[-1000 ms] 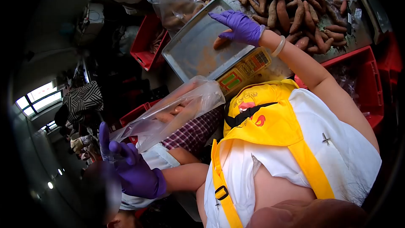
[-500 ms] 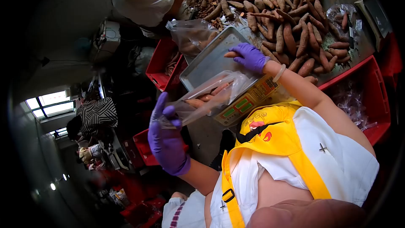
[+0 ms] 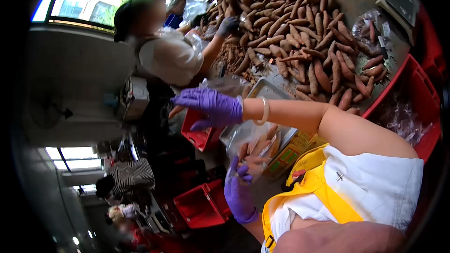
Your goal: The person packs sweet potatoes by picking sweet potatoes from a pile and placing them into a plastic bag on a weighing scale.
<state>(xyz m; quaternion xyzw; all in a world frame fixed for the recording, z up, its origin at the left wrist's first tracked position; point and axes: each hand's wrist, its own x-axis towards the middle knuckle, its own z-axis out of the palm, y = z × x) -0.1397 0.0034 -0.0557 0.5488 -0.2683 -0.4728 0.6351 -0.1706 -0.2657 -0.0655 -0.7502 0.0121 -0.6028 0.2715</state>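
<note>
My right hand, in a purple glove, is raised above a red crate, fingers long and close together. The reddish tip of a sweet potato shows under its fingertips; the rest is hidden behind the hand. Lower down, my left hand, also gloved, pinches the edge of a clear plastic bag holding several sweet potatoes. That bag lies on a metal tray on a yellow scale.
Many sweet potatoes cover the table beyond. A co-worker stands at upper left, with a gloved hand at the pile. Red crates stand at left and right; the right one holds plastic bags. Another scale is at upper right.
My right hand has moved left from the tray, the sweet potato still at its fingers. My left hand and the bag are now closer to the scale. The view has turned, showing more of the co-worker.
</note>
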